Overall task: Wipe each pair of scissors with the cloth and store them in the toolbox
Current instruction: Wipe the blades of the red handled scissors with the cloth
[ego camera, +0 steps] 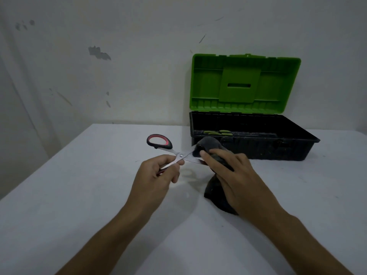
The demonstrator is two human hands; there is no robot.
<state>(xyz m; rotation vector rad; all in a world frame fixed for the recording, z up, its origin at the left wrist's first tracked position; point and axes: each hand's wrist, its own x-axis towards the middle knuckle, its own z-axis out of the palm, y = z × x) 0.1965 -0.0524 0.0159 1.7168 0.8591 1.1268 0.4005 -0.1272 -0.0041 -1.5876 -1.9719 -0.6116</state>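
While the left hand (156, 173) holds the red-and-black scissors (170, 151) by the lower handle, with its fingers closed around that handle and the shank, the right hand (232, 175) presses a dark cloth (210, 147) around the blades. The scissors are spread wide: one handle loop stands free above the left hand, and the two blades go to the right, where their tips are hidden inside the cloth. The right hand is clamped on the cloth, with the fingers on top; the lower part of the cloth hangs down and touches the white table (79, 195). The toolbox (258, 151) stands just behind the hands, its green lid (246, 84) upright against the wall, and inside the black tray some green-handled tools (216, 132) are lying (probably another pair of scissors, but this is too small to be sure). I judge that the wiping of this pair is in progress and the storing is not yet done. The main risk is the spread blades: if the right hand slides along the edge with too much pressure, the blade may cut through the thin cloth to the fingers. Also, if the left hand squeezes, the blades can close on the cloth and catch it. The hanging cloth may drag over the table.
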